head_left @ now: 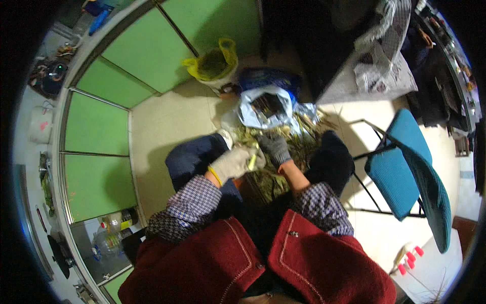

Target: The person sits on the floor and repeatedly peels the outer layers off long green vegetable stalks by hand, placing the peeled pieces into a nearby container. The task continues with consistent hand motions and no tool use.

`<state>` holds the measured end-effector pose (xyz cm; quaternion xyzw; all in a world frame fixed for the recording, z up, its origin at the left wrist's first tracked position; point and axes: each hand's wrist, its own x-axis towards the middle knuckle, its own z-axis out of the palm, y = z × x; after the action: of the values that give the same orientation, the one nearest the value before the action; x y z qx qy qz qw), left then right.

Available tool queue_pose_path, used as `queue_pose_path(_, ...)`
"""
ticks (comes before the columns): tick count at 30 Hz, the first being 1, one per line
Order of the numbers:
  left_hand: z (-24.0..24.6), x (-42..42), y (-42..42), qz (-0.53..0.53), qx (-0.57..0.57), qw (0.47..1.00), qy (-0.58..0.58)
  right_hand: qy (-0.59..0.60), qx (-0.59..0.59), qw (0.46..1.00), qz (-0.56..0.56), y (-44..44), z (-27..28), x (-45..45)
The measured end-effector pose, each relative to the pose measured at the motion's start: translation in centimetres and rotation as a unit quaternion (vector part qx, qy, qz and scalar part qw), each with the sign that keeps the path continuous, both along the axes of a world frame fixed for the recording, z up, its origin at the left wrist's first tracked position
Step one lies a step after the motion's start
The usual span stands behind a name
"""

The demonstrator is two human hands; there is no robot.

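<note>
My left hand [239, 161], in a cream knit glove with a yellow cuff, grips a short pale green peeled stalk [252, 161], perhaps a shoot. Just right of it is my right hand [274, 147] in a dark grey glove, fingers curled near the stalk's upper end; whether they hold anything is hidden. Beneath both hands spreads a heap of green and brown leafy husks [275, 186] between my knees. Beyond my hands stands an open whitish plastic bag [248, 110] with dark brown, elongated pieces inside.
A bin with a yellow liner [228, 68] stands by green cabinet doors [98, 182] at left. To the right is a teal chair [395, 171] with thin black legs. A cloth-covered piece of furniture [387, 81] is at upper right, with what looks like another person's hand [426, 38] beyond.
</note>
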<state>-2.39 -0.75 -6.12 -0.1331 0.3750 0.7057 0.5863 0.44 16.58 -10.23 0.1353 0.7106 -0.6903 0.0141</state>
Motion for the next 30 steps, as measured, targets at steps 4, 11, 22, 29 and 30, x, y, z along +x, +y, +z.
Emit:
queue_pose_path(4, 2.4, 1.4, -1.2, -0.05, 0.007, 0.981, 0.188, -0.015, -0.005, 1.0, -0.023, 0.0, -0.7, -0.4)
queue_pose_path(11, 11.5, -2.9, -3.0, 0.167, -0.018, 0.949, 0.268, -0.093, -0.125, 0.987, -0.029, 0.4, -2.0, -1.3)
queue_pose_path(22, 40.2, -31.5, -2.8, 0.267, -0.025, 0.792, 0.549, -0.202, -0.195, 0.956, -0.083, -0.2, -3.2, -1.6)
queue_pose_path(29, 14.1, -22.7, -1.8, -0.136, -0.106, 0.685, 0.708, -0.268, 0.145, 0.948, 0.086, 1.6, -9.0, 0.5)
queue_pose_path(30, 10.0, -20.7, -2.0, -0.154, -0.095, 0.727, 0.663, -0.301, 0.212, 0.924, 0.103, 2.0, -10.1, 1.2)
